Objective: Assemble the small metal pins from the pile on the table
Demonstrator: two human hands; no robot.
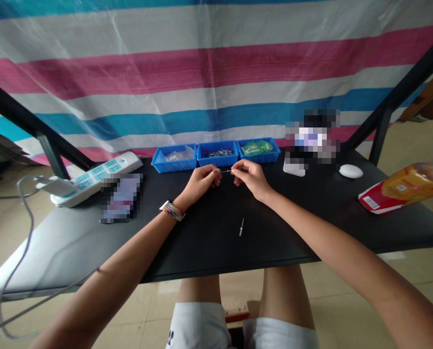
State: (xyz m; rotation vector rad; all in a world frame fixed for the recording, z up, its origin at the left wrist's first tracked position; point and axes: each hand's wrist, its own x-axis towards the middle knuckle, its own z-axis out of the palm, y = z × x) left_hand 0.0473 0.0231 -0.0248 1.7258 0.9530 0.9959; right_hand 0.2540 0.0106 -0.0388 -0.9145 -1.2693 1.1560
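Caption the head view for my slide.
Left hand and right hand, a thin rod between, before three blue bins.

– What place is suggested?
– A makeshift workshop; thin metal parts (pixel 219 152) are kept in a blue bin (pixel 216 162) on a black table (pixel 201 242); a striped tarp (pixel 209 72) is hung at the far side; tiled floor (pixel 154 320) is seen.

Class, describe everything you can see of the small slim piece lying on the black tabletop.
The slim piece lies on the black tabletop, nearer the person than the left hand and right hand. Its thicker white end points toward the person; a thinner shaft points away, slanting slightly right. Its material is unclear at this size. Neither hand touches it.
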